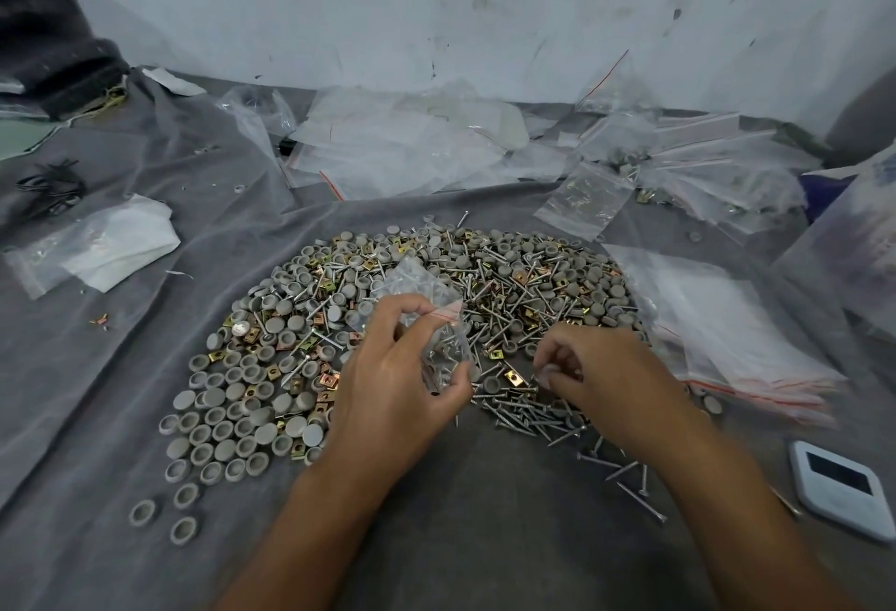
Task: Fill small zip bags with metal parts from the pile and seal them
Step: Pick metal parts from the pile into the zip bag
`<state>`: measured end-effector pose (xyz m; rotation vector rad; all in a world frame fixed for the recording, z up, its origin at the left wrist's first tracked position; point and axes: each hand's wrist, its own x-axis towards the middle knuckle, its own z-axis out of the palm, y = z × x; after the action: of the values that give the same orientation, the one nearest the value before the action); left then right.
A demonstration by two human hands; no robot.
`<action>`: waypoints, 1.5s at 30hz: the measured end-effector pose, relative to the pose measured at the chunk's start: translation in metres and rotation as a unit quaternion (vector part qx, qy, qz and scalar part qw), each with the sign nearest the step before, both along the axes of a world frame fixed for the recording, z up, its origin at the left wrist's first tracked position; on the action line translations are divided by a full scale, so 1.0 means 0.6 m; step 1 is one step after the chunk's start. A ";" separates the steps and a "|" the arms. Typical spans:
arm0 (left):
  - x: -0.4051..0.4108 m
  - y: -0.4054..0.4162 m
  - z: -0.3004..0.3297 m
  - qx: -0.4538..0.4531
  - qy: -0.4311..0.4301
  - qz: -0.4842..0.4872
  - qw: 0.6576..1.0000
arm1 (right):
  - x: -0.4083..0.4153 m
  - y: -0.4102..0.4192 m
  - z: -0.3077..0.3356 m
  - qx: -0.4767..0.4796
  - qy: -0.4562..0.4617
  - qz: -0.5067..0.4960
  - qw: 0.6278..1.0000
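Starting nearest us, we see our two bare forearms over a grey cloth (460, 513), with a white device (841, 489) lying at the right edge. Our left hand (397, 382) grips a small zip bag (436, 319), fingers and thumb curled round it; the bag's mouth with its red line points up and screws show inside. Our right hand (599, 368) hangs just beside it, fingertips pinched together low over loose screws (523, 412); we cannot tell if anything sits between them. Beyond both hands spreads the pile (412, 290) of grey caps, screws and brass-coloured square clips. Right of the pile lies a stack of empty bags (717, 334). Left lies a white folded bag (97, 247). Farther back, more clear bags (412, 140) litter the cloth below a scuffed white wall (436, 4).
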<state>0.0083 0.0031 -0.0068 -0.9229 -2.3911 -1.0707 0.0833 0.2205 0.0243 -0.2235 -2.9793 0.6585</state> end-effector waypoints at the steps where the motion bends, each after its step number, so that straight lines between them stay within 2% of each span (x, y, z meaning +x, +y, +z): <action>1: 0.000 0.000 0.000 0.002 0.000 -0.002 1.000 | 0.001 -0.004 0.006 -0.033 0.037 0.000 0.999; 4: 0.000 0.001 0.000 0.010 -0.003 -0.009 1.000 | 0.000 -0.046 0.028 -0.148 0.186 0.062 0.969; 6: 0.000 0.001 0.000 0.014 -0.010 -0.012 1.000 | -0.004 -0.085 0.029 -0.142 0.246 0.116 0.952; 12: 0.001 0.003 0.000 0.040 -0.027 -0.043 0.998 | -0.020 -0.131 0.010 -0.021 0.298 0.120 0.947; 16: 0.002 0.003 0.002 0.048 -0.035 -0.037 0.998 | -0.023 -0.139 0.008 0.030 0.296 0.105 0.949; 18: 0.002 0.002 0.003 0.054 -0.033 -0.036 0.997 | -0.021 -0.137 0.006 0.014 0.293 0.100 0.951; 21: 0.003 0.001 0.003 0.050 -0.028 -0.022 0.998 | -0.005 -0.112 0.010 -0.068 0.311 0.069 0.946; 23: 0.004 0.000 0.004 0.043 -0.030 -0.013 0.999 | 0.009 -0.079 0.017 -0.087 0.252 0.031 0.963; 26: 0.006 0.000 0.001 0.040 -0.023 -0.008 0.999 | 0.023 -0.036 0.021 -0.033 0.067 0.015 0.997; 28: 0.005 0.002 -0.001 0.042 -0.017 -0.005 0.999 | 0.027 -0.026 0.017 0.047 -0.029 0.050 0.997; 30: 0.004 0.004 -0.004 0.040 -0.013 -0.004 0.999 | 0.027 -0.027 0.014 0.063 -0.076 0.068 0.993; 35: 0.004 0.004 -0.006 0.024 -0.019 -0.011 0.999 | 0.028 -0.038 0.011 0.070 -0.052 0.055 0.995; 40: 0.005 0.001 -0.006 0.022 -0.032 -0.007 0.999 | 0.025 -0.038 0.005 0.030 -0.043 0.028 0.998; 45: 0.007 0.004 -0.004 0.027 -0.043 -0.010 0.999 | 0.016 -0.028 0.001 -0.094 0.012 -0.008 0.995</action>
<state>0.0126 0.0053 -0.0095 -0.9022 -2.4133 -1.2006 0.0931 0.2039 0.0246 -0.2500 -2.8898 0.9342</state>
